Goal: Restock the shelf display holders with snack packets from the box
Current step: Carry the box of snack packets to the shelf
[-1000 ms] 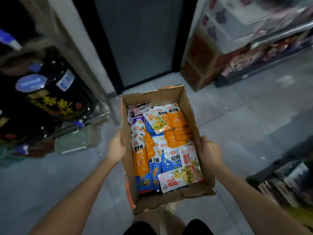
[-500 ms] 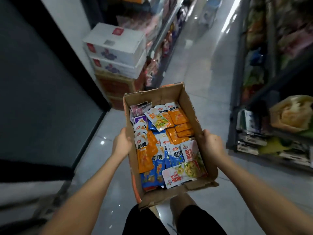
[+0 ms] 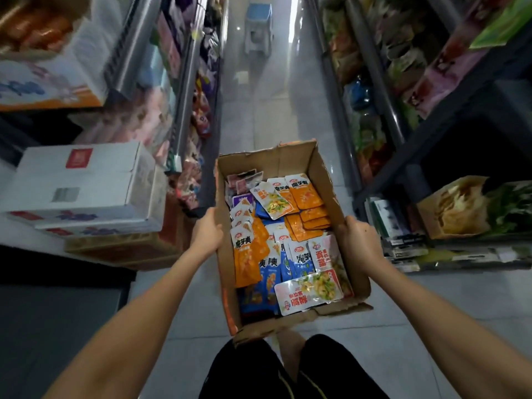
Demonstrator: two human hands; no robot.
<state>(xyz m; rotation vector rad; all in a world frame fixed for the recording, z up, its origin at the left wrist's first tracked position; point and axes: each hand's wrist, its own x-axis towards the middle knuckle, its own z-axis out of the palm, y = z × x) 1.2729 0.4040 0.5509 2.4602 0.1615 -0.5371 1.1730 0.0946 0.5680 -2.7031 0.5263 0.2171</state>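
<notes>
An open cardboard box [image 3: 313,165] hangs in front of me at waist height, above the tiled aisle floor. It is full of snack packets [image 3: 288,240] in orange, blue and white, lying flat and overlapping. My left hand [image 3: 205,236] grips the box's left wall, thumb over the rim. My right hand [image 3: 359,243] grips the right wall the same way. Shelves of packaged goods run along the left [image 3: 198,110] and the right [image 3: 371,90] of the aisle; no display holder is clearly visible.
Stacked white cartons [image 3: 86,185] sit on brown cartons at my left. A low right shelf holds a brown bag [image 3: 457,208] and flat packs. A blue stool [image 3: 259,24] stands at the aisle's far end. The tiled floor [image 3: 259,116] runs straight ahead between the shelves.
My view has swung right, from a dark door and wall to looking straight down the aisle. Both hands have kept their grip on the box, which stayed in front of me.
</notes>
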